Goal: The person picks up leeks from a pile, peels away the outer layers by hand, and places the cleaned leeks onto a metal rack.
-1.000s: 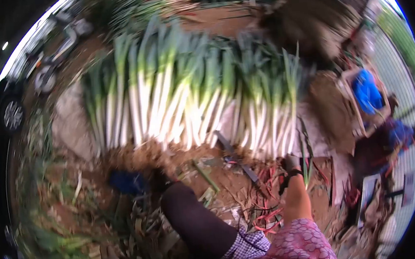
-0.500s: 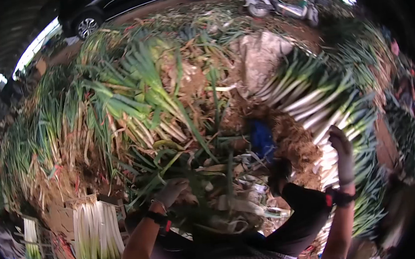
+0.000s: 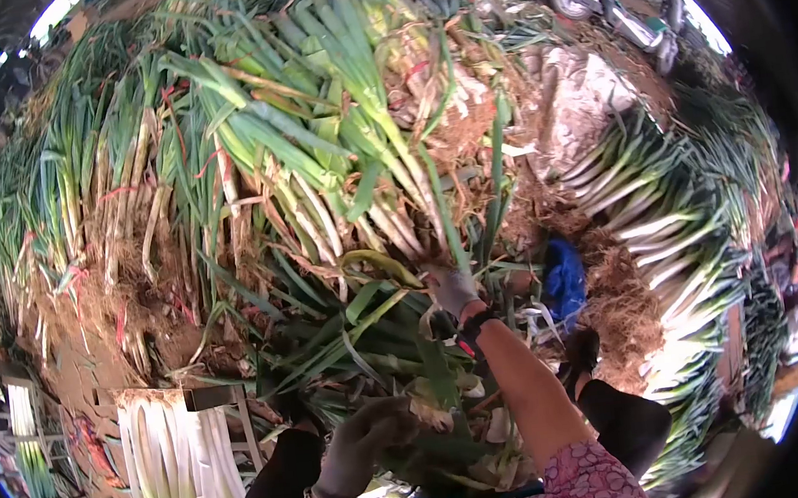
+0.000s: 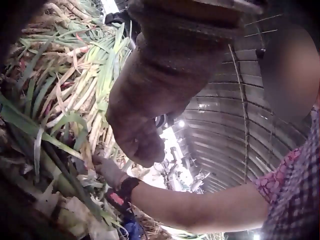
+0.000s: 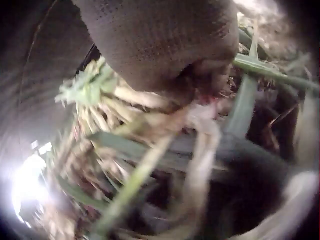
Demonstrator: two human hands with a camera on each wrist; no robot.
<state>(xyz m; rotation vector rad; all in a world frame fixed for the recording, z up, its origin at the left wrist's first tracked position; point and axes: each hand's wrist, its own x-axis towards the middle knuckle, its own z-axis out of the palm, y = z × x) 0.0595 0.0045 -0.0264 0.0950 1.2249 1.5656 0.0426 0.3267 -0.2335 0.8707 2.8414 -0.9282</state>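
My gloved right hand (image 3: 451, 287) is at the root end of an untrimmed leek (image 3: 420, 185) at the front of a loose pile, fingers curled round its base. In the right wrist view, the glove (image 5: 170, 50) bends over pale stalks and dry leaves (image 5: 202, 130), hiding part of the grip. My left hand (image 3: 370, 444), also gloved, hovers low over the leaf litter near my knee, its fingers loosely bent and holding nothing. The left wrist view shows this glove (image 4: 155, 85) close up, with my right hand (image 4: 110, 172) beyond it among the stalks.
Cleaned leeks (image 3: 668, 252) lie in a row at the right, roots toward me, beside a blue bundle (image 3: 564, 281). A crate of white-stemmed leeks (image 3: 175, 463) stands at the front left. Bundled leeks with roots (image 3: 117, 209) fill the left. A scooter (image 3: 622, 16) is parked behind.
My view has swung left from the cleaned row to the untrimmed pile. My right hand has moved from the cleaned leeks to a leek in the pile. My left hand stays low near my knee.
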